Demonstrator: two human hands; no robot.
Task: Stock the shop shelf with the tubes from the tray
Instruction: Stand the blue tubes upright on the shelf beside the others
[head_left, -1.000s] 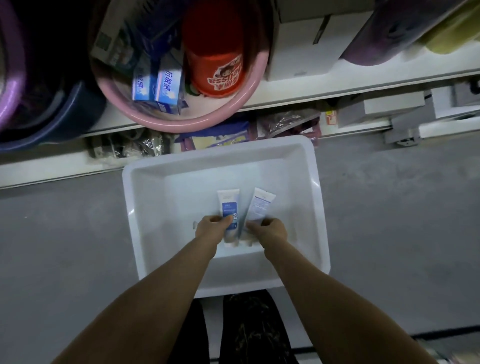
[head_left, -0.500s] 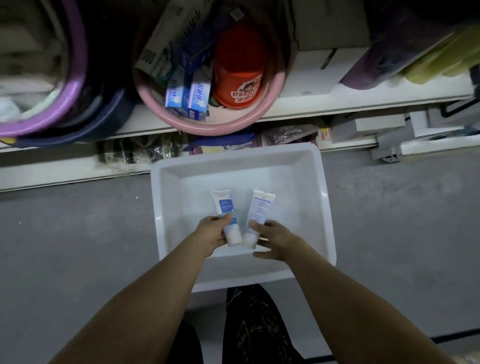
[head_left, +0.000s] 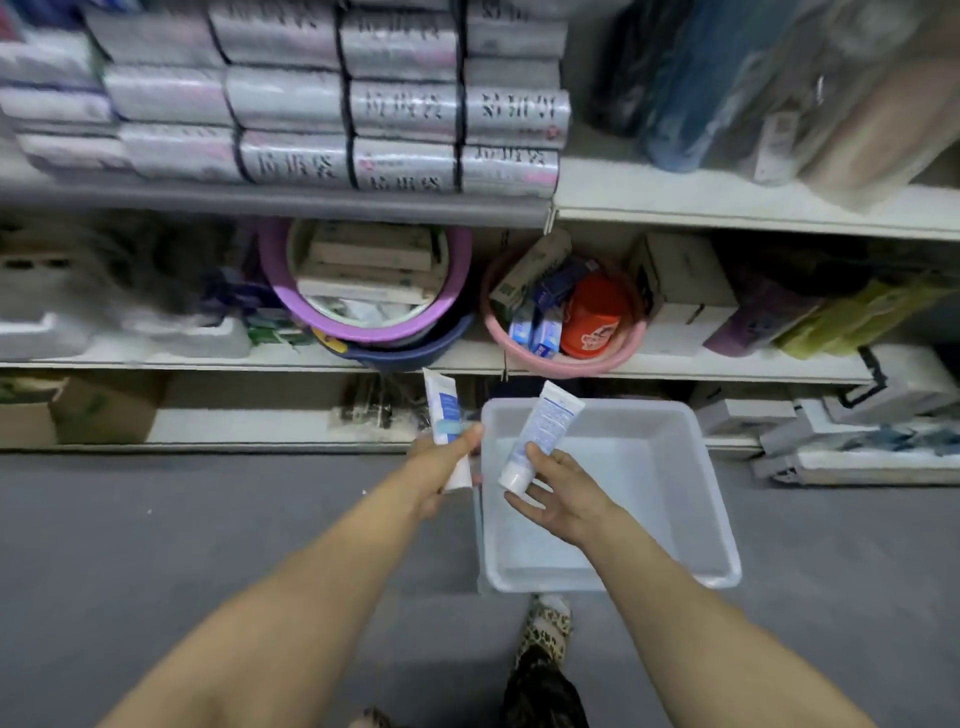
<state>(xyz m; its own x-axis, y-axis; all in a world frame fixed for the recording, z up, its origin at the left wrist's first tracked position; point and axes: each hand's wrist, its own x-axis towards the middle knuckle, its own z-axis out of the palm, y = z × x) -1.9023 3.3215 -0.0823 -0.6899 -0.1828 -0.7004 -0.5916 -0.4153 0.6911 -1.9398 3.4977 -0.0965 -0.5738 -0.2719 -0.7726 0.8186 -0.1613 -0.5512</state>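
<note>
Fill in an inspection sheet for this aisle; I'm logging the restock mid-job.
Surface: grey floor; white tray on it, no tubes seen inside.
Job's things: left tube and right tube, both white and blue, held clear of the tray.
Clutter: pink basin with boxes and a red tub; purple basin with boxes.
Hands: left hand grips the left tube; right hand pinches the right tube near its cap.
Cables: nothing seen.
Surroundings: shop shelf, wrapped packs on the upper level.

dim, flat light | left edge motion-blurred | wide-angle edge bowing
</note>
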